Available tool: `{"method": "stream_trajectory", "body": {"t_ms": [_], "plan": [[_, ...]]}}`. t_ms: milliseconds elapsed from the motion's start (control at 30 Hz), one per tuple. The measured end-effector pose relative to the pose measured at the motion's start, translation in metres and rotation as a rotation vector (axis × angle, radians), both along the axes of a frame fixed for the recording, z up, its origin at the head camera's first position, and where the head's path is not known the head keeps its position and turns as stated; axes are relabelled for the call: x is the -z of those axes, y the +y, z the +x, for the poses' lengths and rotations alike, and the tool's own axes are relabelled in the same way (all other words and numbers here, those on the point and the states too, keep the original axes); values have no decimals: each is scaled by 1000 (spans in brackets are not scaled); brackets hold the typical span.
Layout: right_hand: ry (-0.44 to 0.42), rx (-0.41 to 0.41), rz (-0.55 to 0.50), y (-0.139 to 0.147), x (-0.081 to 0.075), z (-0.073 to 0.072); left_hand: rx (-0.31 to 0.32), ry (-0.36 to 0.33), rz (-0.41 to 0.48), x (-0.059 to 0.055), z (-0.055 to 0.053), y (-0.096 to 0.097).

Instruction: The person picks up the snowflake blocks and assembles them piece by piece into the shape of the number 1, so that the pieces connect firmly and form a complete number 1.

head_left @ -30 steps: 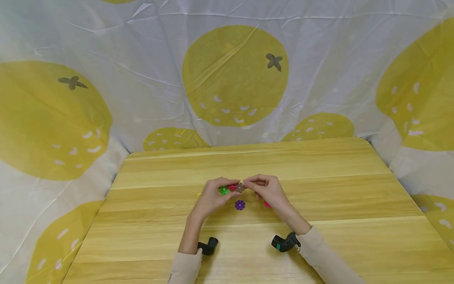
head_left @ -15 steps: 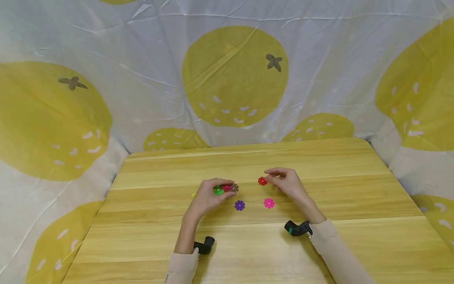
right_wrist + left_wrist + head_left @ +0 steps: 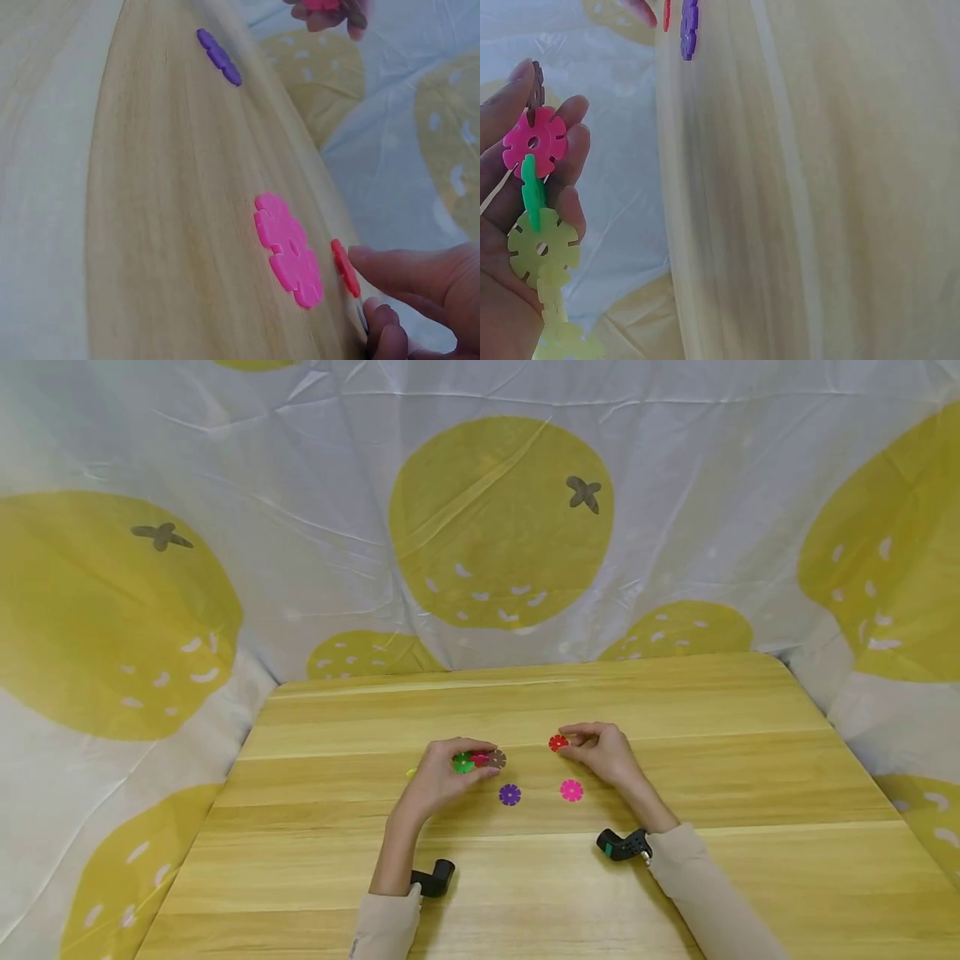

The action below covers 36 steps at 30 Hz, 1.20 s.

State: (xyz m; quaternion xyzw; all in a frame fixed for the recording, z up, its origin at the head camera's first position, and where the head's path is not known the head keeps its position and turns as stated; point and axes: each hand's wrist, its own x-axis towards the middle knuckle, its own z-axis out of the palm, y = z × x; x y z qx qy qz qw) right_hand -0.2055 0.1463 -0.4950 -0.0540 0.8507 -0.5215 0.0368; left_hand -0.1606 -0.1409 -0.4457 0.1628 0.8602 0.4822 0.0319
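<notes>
My left hand point(image 3: 442, 777) grips a chain of slotted flower-shaped plastic discs, held in the air. From its top come a brown disc point(image 3: 536, 90), a pink disc point(image 3: 534, 142), a green disc point(image 3: 532, 191) and a yellow disc point(image 3: 544, 244), with further pale yellow pieces point(image 3: 568, 345) below. At the right, a red disc point(image 3: 557, 743) lies on the table, partly covered by my right hand point(image 3: 606, 756). The thumb and fingers stand apart about its near side. The thumb point(image 3: 405, 268) seems to touch its rim; a firm hold is not visible.
A purple disc point(image 3: 510, 795) and a bright pink disc point(image 3: 572, 790) lie flat on the wooden table point(image 3: 480, 893), nearer me than the red one. Black wrist cameras sit at the left point(image 3: 435, 878) and right sleeves. A lemon-patterned cloth point(image 3: 337, 527) hangs behind the table.
My right hand has left the brown disc on the chain and moved right to the red disc. The left hand has shifted slightly left, still holding the chain. The bright pink disc is now uncovered.
</notes>
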Motion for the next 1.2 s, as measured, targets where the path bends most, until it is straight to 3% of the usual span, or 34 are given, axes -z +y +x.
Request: {"method": "stream_trajectory", "body": {"t_ms": [167,567,800,967,1200], "plan": [[71,2,132,-1,3,-1,-8,1,-20,2,1,2],[69,46,222,-9,2,0,27,13,-54,4,0,1],[94,-8,274,-6,-3,1,37,-11,-23,0,1,3],[88,-81,219,-6,-10,3,37,-27,-12,-2,1,3],[1,-252,-31,-13,-25,13,36,-39,10,-2,1,1]]}}
